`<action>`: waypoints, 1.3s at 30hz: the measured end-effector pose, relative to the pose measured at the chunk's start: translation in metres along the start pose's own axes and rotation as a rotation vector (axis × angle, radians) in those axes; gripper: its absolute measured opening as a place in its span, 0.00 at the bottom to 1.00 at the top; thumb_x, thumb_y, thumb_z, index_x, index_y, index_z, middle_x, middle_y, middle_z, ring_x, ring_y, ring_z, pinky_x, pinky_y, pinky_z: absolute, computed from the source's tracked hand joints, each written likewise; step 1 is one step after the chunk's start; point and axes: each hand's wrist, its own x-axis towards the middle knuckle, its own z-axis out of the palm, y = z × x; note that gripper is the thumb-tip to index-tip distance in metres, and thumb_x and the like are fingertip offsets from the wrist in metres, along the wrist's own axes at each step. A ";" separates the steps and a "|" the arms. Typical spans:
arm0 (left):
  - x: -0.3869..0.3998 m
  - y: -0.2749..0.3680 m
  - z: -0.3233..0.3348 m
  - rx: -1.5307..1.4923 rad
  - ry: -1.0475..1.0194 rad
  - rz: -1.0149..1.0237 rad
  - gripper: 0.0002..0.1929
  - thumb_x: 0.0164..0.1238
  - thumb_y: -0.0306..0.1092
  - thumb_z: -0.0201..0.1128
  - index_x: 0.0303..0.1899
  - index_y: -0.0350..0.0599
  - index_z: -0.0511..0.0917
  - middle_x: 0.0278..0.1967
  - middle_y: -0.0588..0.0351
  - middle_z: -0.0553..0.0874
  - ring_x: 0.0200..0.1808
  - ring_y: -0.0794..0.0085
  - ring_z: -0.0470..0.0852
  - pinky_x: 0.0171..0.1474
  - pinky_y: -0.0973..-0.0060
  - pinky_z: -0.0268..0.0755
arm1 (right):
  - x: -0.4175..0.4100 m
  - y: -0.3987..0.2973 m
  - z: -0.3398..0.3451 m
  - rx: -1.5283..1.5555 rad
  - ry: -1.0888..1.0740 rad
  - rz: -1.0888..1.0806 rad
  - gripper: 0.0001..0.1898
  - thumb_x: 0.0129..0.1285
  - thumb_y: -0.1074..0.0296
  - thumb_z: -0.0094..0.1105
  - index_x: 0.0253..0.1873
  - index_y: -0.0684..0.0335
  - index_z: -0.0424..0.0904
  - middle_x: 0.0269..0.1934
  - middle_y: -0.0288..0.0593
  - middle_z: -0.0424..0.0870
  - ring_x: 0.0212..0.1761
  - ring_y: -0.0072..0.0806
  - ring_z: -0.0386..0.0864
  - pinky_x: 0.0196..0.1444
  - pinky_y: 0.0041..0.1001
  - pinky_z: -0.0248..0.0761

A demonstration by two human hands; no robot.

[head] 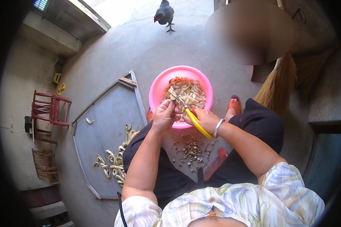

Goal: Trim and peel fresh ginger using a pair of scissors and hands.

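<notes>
My left hand [165,115] pinches a pale, dried pepper-like pod [172,93] above a pink plastic basin [159,82]. My right hand [206,122] grips scissors with yellow handles [198,124], their blades meeting the pod near my left fingertips. Whether the blades are closed is hard to see. Inside the basin lie many cut pale pieces [196,92], with orange ones [184,80] along the far side. On the floor between my feet is a heap of brown stems and caps [193,150]. Whole pale pods [118,163] lie to my left, partly hidden by my leg.
The whole pods rest on a wood-framed flat panel [108,113]. A black chicken [165,13] stands on the concrete beyond the basin. Red wooden chairs [59,110] and yellow slippers [61,88] are at left. A straw broom [280,82] leans at right, below a blurred patch.
</notes>
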 end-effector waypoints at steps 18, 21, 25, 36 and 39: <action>0.005 -0.012 0.003 -0.044 -0.006 0.088 0.08 0.68 0.39 0.49 0.36 0.47 0.71 0.23 0.64 0.75 0.24 0.81 0.74 0.29 0.84 0.71 | -0.006 -0.008 -0.007 -0.045 -0.010 0.009 0.39 0.51 0.33 0.48 0.44 0.74 0.72 0.41 0.63 0.77 0.45 0.48 0.76 0.47 0.36 0.68; 0.004 -0.009 0.006 -0.056 0.017 0.067 0.08 0.69 0.36 0.48 0.35 0.44 0.71 0.23 0.62 0.73 0.23 0.79 0.71 0.29 0.84 0.68 | 0.003 -0.001 -0.002 -0.022 -0.025 -0.018 0.34 0.55 0.36 0.46 0.42 0.71 0.73 0.37 0.61 0.78 0.42 0.47 0.77 0.44 0.37 0.68; 0.004 -0.005 0.004 -0.107 0.004 0.036 0.07 0.69 0.36 0.48 0.35 0.44 0.70 0.23 0.63 0.72 0.23 0.79 0.71 0.29 0.84 0.67 | 0.002 -0.002 -0.001 -0.103 0.002 -0.067 0.27 0.60 0.42 0.46 0.38 0.66 0.75 0.30 0.57 0.78 0.36 0.45 0.78 0.39 0.36 0.68; 0.000 0.003 0.005 -0.208 -0.124 -0.110 0.06 0.68 0.33 0.48 0.36 0.43 0.70 0.22 0.61 0.72 0.23 0.79 0.71 0.28 0.84 0.67 | 0.005 0.007 0.010 0.106 0.166 -0.138 0.25 0.59 0.46 0.51 0.32 0.69 0.77 0.23 0.52 0.77 0.28 0.34 0.78 0.32 0.31 0.68; 0.001 0.005 -0.002 -0.154 -0.128 -0.099 0.06 0.67 0.33 0.49 0.36 0.43 0.70 0.23 0.61 0.74 0.23 0.79 0.72 0.29 0.83 0.70 | 0.007 0.008 0.008 0.103 0.145 -0.154 0.25 0.59 0.46 0.51 0.31 0.69 0.77 0.20 0.48 0.76 0.24 0.28 0.75 0.30 0.29 0.68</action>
